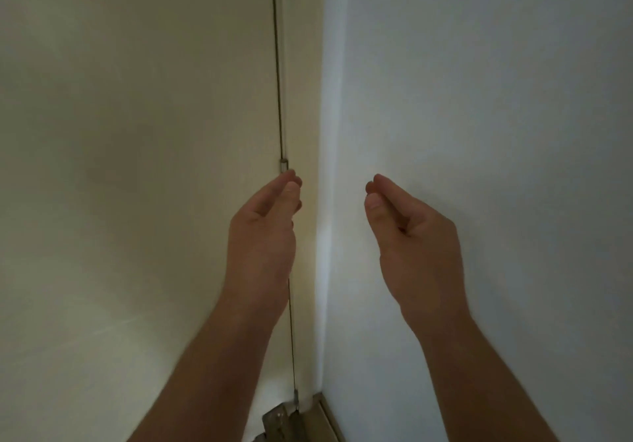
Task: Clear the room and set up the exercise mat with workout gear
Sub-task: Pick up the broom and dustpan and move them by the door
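A thin blind cord [278,81] with a small clear connector [283,164] hangs straight down in front of a cream roller blind [137,133]. My left hand [265,225] pinches the cord just below the connector, thumb against fingertips. The cord runs on down behind my left wrist to a metal bracket [281,419] near the floor. My right hand [411,232] is raised at the same height to the right, fingers bunched toward the thumb, holding nothing and apart from the cord. No mat or workout gear is in view.
A white wall [479,133] meets the blind at a corner [323,201] just right of the cord. A strip of wooden skirting [329,417] shows at the bottom by the bracket.
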Available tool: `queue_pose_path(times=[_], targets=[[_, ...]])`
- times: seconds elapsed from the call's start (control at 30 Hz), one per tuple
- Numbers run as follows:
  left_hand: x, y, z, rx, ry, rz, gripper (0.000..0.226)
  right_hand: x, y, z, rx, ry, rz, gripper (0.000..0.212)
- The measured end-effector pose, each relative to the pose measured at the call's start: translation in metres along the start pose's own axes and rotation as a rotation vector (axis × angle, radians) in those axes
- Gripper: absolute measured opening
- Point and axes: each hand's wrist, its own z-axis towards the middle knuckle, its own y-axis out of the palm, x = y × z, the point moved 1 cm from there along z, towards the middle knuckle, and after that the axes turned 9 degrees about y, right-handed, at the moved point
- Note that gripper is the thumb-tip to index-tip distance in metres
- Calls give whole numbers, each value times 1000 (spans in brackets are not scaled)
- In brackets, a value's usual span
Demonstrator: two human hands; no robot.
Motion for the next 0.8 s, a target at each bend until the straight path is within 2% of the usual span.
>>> queue_pose_path(times=[0.13, 0.37, 0.63, 0.8], targets=[[0, 7, 2, -159, -26, -22, 24, -2, -10, -23, 185, 39, -58, 39], [7, 49, -55, -575, -28, -112, 23, -12, -70, -99, 585, 113, -88, 34], [33, 125, -197, -1069, -113, -293, 23, -32, -177, -232, 1097, 140, -163, 33], [60, 146, -303, -1290, -156, -380, 24, -47, -236, -334, 1390, 119, -193, 29]])
